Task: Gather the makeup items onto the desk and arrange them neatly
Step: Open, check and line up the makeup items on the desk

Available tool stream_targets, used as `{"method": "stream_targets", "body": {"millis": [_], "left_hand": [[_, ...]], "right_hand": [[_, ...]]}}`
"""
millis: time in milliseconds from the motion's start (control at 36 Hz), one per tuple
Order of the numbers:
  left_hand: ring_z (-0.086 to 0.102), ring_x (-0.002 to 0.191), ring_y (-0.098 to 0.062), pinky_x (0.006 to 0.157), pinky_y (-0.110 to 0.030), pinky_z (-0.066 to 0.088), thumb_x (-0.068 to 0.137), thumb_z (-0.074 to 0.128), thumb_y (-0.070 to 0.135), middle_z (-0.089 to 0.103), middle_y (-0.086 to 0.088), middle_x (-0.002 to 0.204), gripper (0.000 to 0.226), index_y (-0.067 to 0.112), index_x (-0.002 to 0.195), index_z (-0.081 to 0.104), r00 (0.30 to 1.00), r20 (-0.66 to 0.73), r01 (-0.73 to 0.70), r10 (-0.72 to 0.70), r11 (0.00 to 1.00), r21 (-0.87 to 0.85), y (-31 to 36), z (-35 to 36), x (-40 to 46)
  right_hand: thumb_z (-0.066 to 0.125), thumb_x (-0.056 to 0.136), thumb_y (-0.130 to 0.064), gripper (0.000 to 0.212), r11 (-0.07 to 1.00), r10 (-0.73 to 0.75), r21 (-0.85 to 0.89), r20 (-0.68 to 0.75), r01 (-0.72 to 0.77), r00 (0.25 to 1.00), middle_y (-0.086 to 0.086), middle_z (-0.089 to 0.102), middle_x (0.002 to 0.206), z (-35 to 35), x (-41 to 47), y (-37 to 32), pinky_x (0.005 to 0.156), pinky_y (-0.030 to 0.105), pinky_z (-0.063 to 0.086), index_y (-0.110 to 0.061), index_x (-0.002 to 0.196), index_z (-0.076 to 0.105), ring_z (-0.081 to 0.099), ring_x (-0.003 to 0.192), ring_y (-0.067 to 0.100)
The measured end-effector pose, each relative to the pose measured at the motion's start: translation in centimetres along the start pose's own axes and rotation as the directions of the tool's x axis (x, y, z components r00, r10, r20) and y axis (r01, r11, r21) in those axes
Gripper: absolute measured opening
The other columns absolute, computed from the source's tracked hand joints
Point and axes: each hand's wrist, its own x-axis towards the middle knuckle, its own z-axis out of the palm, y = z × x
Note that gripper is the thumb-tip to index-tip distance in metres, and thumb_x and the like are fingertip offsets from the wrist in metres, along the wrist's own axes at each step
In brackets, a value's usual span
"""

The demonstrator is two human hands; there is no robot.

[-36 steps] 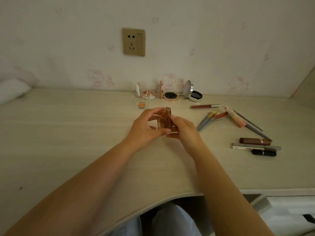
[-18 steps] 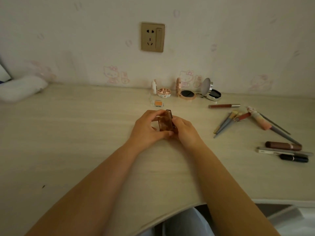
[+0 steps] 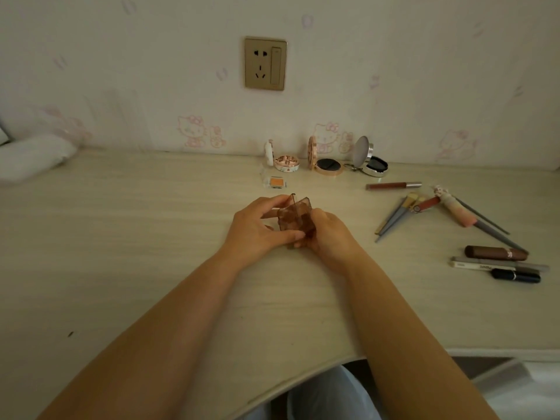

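Note:
Both hands hold a small translucent brown case (image 3: 295, 218) just above the middle of the desk (image 3: 121, 237). Its lid stands partly open. My left hand (image 3: 257, 231) grips its left side with thumb and fingers. My right hand (image 3: 328, 234) grips its right side. Along the wall stand open compacts: a small white-and-pink one (image 3: 285, 162), a rose-gold one (image 3: 325, 165), a silver one (image 3: 371, 165). A small orange eyeshadow pan (image 3: 275, 181) lies in front of them. To the right lie a lip gloss tube (image 3: 392, 185), brushes (image 3: 394, 215), a pink-handled brush (image 3: 454, 209), a brown lipstick (image 3: 495, 253) and a black lipstick (image 3: 516, 275).
A gold wall socket (image 3: 265, 63) sits on the wallpapered wall above the desk. A white bundle (image 3: 33, 159) lies at the desk's far left. The desk's curved front edge (image 3: 303, 377) runs over my lap.
The brown case's lid has swung open between my hands. The view has shifted a little, so the items appear further right. The other makeup has not moved.

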Motion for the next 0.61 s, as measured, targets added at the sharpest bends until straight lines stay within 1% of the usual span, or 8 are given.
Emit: {"method": "stream_targets", "body": {"millis": [83, 167, 250, 333, 417, 472, 556, 611], "left_hand": [[0.058, 0.105, 0.003, 0.088, -0.021, 0.049, 0.061, 0.086, 0.027, 0.061, 0.016, 0.115, 0.066, 0.031, 0.121, 0.058, 0.999, -0.021, 0.034, -0.035, 0.997, -0.067, -0.1, 0.0, 0.1], [0.06, 0.104, 0.003, 0.089, -0.022, 0.049, 0.062, 0.085, 0.025, 0.062, 0.017, 0.114, 0.062, 0.033, 0.117, 0.059, 0.998, -0.028, 0.047, -0.05, 0.993, -0.111, 0.0, -0.1, 0.1], [0.059, 0.105, 0.003, 0.089, -0.019, 0.047, 0.066, 0.083, 0.021, 0.062, 0.018, 0.115, 0.06, 0.031, 0.12, 0.058, 0.995, -0.027, 0.093, -0.1, 0.975, -0.201, 0.1, -0.3, 0.1], [0.062, 0.104, 0.001, 0.091, -0.028, 0.05, 0.069, 0.08, 0.017, 0.063, 0.02, 0.112, 0.056, 0.033, 0.118, 0.059, 0.992, -0.021, 0.114, -0.126, 0.95, -0.29, 0.4, -0.5, 0.1], [0.064, 0.101, -0.003, 0.091, -0.029, 0.051, 0.071, 0.078, 0.013, 0.063, 0.019, 0.107, 0.051, 0.034, 0.113, 0.058, 0.992, -0.021, 0.111, -0.125, 0.939, -0.326, 0.6, -0.6, 0.0], [0.064, 0.101, -0.005, 0.09, -0.026, 0.05, 0.071, 0.077, 0.014, 0.063, 0.019, 0.107, 0.051, 0.037, 0.112, 0.058, 0.992, -0.023, 0.112, -0.127, 0.936, -0.333, 0.5, -0.7, 0.1], [0.064, 0.103, -0.008, 0.09, -0.025, 0.049, 0.072, 0.077, 0.015, 0.063, 0.019, 0.109, 0.05, 0.038, 0.112, 0.058, 0.992, -0.009, 0.118, -0.128, 0.932, -0.342, 0.2, -0.7, 0.3], [0.063, 0.105, -0.006, 0.086, -0.02, 0.05, 0.074, 0.076, 0.016, 0.062, 0.02, 0.11, 0.051, 0.035, 0.117, 0.057, 0.993, 0.01, 0.117, -0.12, 0.936, -0.331, 0.1, -0.7, 0.5]], "right_hand": [[0.023, 0.097, -0.013, 0.043, 0.991, 0.034, 0.131, 0.003, -0.034, 0.999, 0.022, 0.065, 0.102, -0.1, 0.0, -0.1, 0.063, 0.03, 0.052, -0.006, 0.093, 0.065, 0.061, 0.083, 0.026], [0.023, 0.099, -0.013, 0.04, 0.969, 0.046, 0.242, 0.019, -0.05, 0.999, 0.025, 0.061, 0.107, -0.3, 0.0, -0.2, 0.06, 0.028, 0.054, 0.001, 0.102, 0.061, 0.061, 0.085, 0.026], [0.024, 0.098, -0.012, 0.04, 0.95, 0.041, 0.309, 0.008, -0.042, 0.999, 0.021, 0.063, 0.101, -0.3, -0.1, -0.4, 0.061, 0.027, 0.055, 0.0, 0.102, 0.061, 0.062, 0.082, 0.024], [0.027, 0.097, -0.007, 0.037, 0.952, 0.052, 0.303, -0.054, -0.033, 0.997, 0.01, 0.066, 0.09, -0.4, -0.1, -0.6, 0.066, 0.028, 0.054, -0.008, 0.095, 0.064, 0.063, 0.078, 0.02], [0.034, 0.095, -0.006, 0.034, 0.996, 0.007, 0.09, -0.184, 0.01, 0.983, 0.009, 0.065, 0.102, -0.7, 0.2, -0.3, 0.067, 0.029, 0.054, -0.011, 0.118, 0.059, 0.062, 0.087, 0.021], [0.036, 0.098, -0.012, 0.033, 0.997, -0.057, -0.056, -0.228, 0.045, 0.972, 0.005, 0.064, 0.105, -1.0, 0.2, -0.2, 0.066, 0.027, 0.054, -0.014, 0.122, 0.058, 0.061, 0.09, 0.019], [0.044, 0.098, -0.029, 0.033, 0.964, -0.135, -0.247, -0.15, 0.095, 0.979, -0.002, 0.062, 0.11, -2.2, 0.1, -0.3, 0.076, 0.025, 0.051, -0.018, 0.127, 0.056, 0.058, 0.097, 0.013], [0.055, 0.092, -0.033, 0.044, 0.906, -0.151, -0.406, -0.049, 0.118, 0.987, -0.005, 0.061, 0.113, -3.2, 0.1, -0.4, 0.079, 0.017, 0.046, -0.022, 0.134, 0.049, 0.056, 0.1, 0.009]]}}
